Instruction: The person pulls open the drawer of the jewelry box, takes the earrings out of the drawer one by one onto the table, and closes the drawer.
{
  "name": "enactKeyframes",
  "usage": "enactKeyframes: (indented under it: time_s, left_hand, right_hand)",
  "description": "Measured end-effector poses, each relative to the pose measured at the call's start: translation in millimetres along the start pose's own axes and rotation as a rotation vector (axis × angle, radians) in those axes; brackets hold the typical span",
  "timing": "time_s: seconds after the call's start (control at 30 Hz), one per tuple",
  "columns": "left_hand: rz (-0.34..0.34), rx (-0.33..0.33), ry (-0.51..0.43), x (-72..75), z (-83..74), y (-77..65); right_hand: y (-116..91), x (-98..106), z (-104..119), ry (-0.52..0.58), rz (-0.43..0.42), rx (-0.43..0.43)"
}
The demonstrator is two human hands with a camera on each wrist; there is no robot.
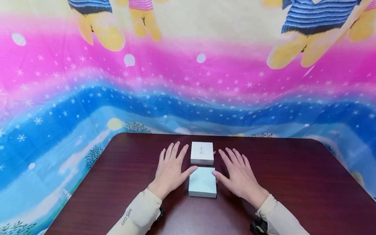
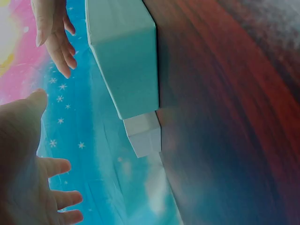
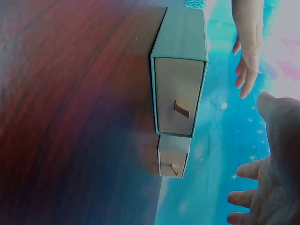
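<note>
Across the dark tabletop [image 1: 293,176] we are seeing the left grip [image 1: 170,171] and the right grip [image 1: 241,179] hovering on either side of two boxes, fingers extended and holding nothing. Between them, the pale green box [image 1: 202,183] is lying nearer us and the white box [image 1: 202,152] is sitting just beyond it, across a narrow gap. With the drawers [image 3: 176,84] sitting pushed in and their little pull tabs [image 3: 182,109] showing, we are judging the handling either not begun or already finished, finding no sign of which.
</note>
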State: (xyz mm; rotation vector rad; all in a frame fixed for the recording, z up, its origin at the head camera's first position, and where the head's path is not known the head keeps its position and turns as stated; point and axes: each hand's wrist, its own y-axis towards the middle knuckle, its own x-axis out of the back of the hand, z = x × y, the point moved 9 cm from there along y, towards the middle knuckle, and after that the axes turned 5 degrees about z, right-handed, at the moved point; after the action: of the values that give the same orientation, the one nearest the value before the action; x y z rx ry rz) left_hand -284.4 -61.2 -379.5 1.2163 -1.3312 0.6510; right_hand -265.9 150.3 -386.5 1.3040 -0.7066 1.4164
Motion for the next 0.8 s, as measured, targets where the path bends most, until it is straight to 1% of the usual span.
enactKeyframes:
  time_s: [0.17, 0.43, 0.57, 0.7, 0.8]
  left_hand:
    - [-0.005, -0.008, 0.0, 1.8, -0.9, 4.0]
    - [-0.004, -0.017, 0.0, 5.1, -2.5, 9.4]
    - [0.001, -0.016, -0.003, 6.1, -2.4, 11.8]
    - [0.014, -0.017, -0.015, 4.6, -2.3, 14.5]
    - [0.033, -0.016, -0.008, 1.3, -2.2, 16.8]
  right_hand:
    - [2.7, 0.8, -0.6, -0.005, 0.002, 0.007]
    - [6.6, 5.9, -1.0, -0.012, -0.027, 0.022]
    - [9.3, 5.2, -2.2, -0.004, -0.014, 0.013]
    - [11.5, 4.4, -4.0, 0.002, -0.007, 0.005]
    - [13.3, 3.8, -5.3, -0.005, -0.006, 0.0]
